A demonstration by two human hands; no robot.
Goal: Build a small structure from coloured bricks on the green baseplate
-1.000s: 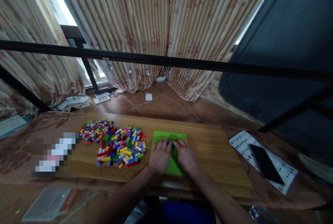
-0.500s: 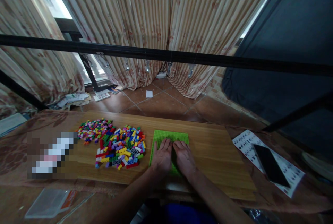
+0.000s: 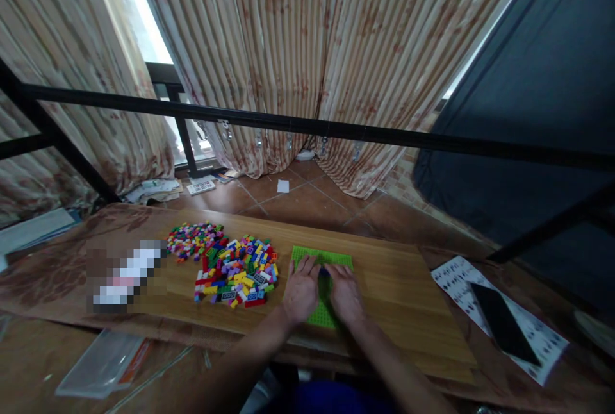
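Resting on wood board [image 3: 394,286], green plate [image 3: 321,257]; curtains [image 3: 288,61] behind; grip state unclear.

Baseplate [image 3: 331,256] lime green; bricks [image 3: 235,266] multicoloured; curtains [image 3: 288,49] beige-striped, floral.

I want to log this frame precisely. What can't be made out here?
Head view:
- Small blue piece: mostly hidden between the left hand and right hand.
- Green baseplate: middle covered by both hands.
- Brick pile: pieces too small to tell apart.
- Pixelated patch: blurred.
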